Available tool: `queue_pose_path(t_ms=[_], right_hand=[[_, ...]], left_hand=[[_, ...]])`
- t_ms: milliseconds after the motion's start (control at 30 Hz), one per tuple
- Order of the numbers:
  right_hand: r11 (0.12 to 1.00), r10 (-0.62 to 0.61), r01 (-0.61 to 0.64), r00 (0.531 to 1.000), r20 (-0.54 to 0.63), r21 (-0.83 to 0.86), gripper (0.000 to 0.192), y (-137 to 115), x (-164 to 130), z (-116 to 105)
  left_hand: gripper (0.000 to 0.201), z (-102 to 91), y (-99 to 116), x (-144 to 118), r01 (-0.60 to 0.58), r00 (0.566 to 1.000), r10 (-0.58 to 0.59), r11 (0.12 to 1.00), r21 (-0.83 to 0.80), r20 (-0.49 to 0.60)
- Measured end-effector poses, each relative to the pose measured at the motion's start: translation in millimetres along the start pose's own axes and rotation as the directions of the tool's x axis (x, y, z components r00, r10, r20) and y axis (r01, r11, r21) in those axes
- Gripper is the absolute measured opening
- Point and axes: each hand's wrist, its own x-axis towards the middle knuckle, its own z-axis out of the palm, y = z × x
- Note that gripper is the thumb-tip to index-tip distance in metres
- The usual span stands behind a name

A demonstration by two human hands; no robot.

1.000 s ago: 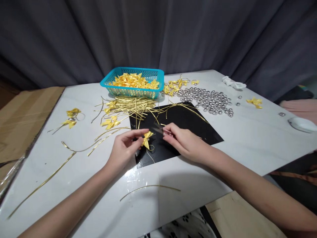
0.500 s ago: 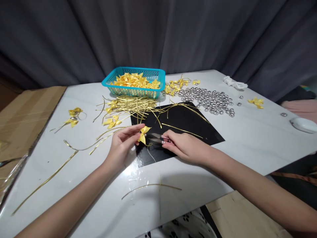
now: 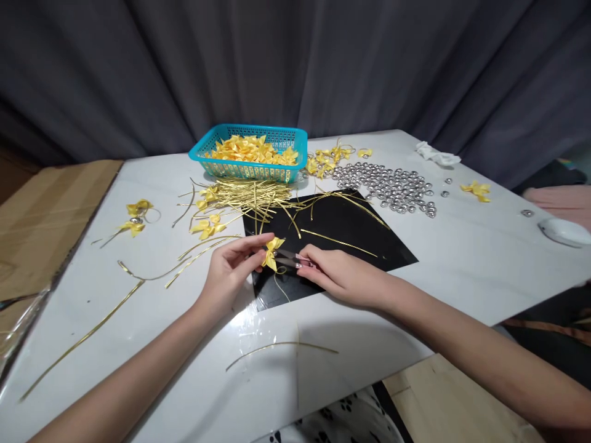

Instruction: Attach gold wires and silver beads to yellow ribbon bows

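Observation:
My left hand pinches a yellow ribbon flower over the black sheet. A small silvery piece shows at the flower's middle, and a thin thread or wire trails below it. My right hand grips small scissors, their blades parted and pointing left. The blade tips reach the flower's right side; whether they touch it I cannot tell. Behind my hands lies a pile of gold wire ties, some of them reaching onto the black sheet.
A blue basket of yellow ribbon flowers stands at the back. Right of it are silver beads and a white cloth. A white dish sits at the right edge. Cardboard lies left of the table.
My left hand has brought the flower slightly right, and the scissors have moved a little left, so the blades now meet the flower's edge in view.

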Motion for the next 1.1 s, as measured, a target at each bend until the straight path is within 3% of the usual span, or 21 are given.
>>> queue_pose_path(t_ms=[300,700,1100], right_hand=[[1.000,-0.007,0.006,1.000,0.010,0.010,0.030,-2.2,0.5,-1.2],[1.000,-0.006,0.006,1.000,-0.004,0.008,0.031,-2.6,1.1,-0.2],[1.000,-0.018,0.017,1.000,-0.016,-0.021,0.029,-1.5,0.8,0.2]], left_hand=[[0.021,0.5,0.5,-0.2,-0.008,1.000,0.008,1.000,0.010,-0.010],[0.021,2.8,3.6,-1.1,-0.063,0.998,0.060,0.987,0.148,0.022],[0.021,3.9,4.9,-1.1,-0.048,0.997,0.039,0.989,0.139,0.066]])
